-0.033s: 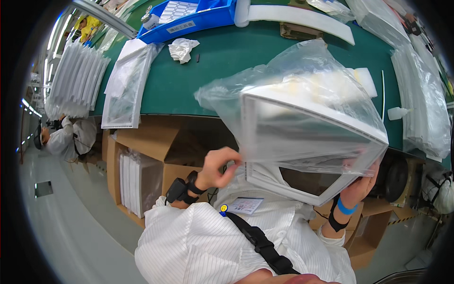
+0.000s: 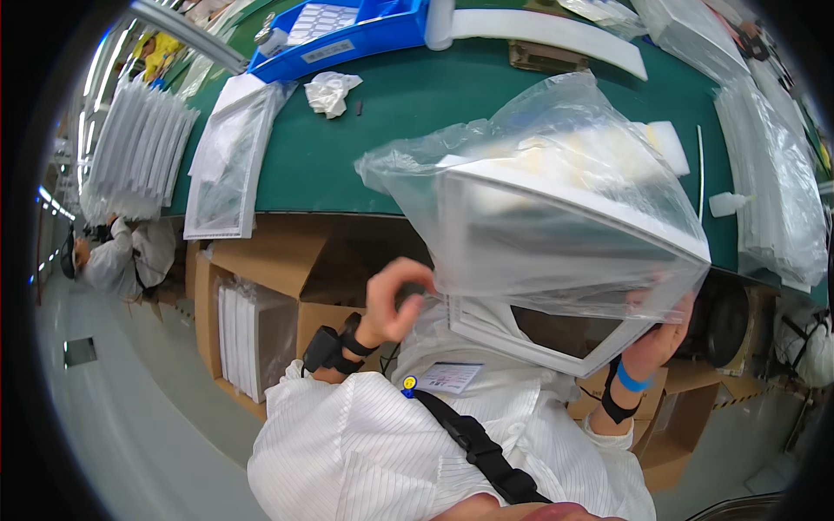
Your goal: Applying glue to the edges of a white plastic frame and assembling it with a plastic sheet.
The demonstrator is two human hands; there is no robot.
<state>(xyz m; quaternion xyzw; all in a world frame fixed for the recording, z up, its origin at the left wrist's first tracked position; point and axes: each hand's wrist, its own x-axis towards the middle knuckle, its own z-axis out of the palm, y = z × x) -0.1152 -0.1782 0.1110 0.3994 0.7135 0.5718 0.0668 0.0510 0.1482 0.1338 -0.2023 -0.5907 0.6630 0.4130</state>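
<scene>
A white rectangular frame (image 2: pixel 565 200) stands tilted in front of me, partly inside a clear plastic bag (image 2: pixel 521 260). Its lower part sticks out of the bag toward my body. My right hand (image 2: pixel 660 330) grips the frame's lower right corner, with the plastic film over some of the fingers. At the frame's left side, my left hand (image 2: pixel 395 300) is curled, thumb and forefinger pinched at the bag's edge; the fingertips are partly hidden by the film. Behind the bag, white foam pieces (image 2: pixel 669 148) lie on the green table (image 2: pixel 391 95).
A bagged frame (image 2: pixel 221 204) lies at the table's left edge, beside a stack of white panels (image 2: pixel 139 156). Farther back are crumpled tissue (image 2: pixel 330 94) and a blue bin (image 2: pixel 343 43). Wrapped panels (image 2: pixel 769 182) and a small bottle (image 2: pixel 728 204) are right. An open carton (image 2: pixel 261 260) stands below.
My left hand has shifted slightly up and left, and the bag's near left edge moves with it. The right hand keeps its hold on the frame.
</scene>
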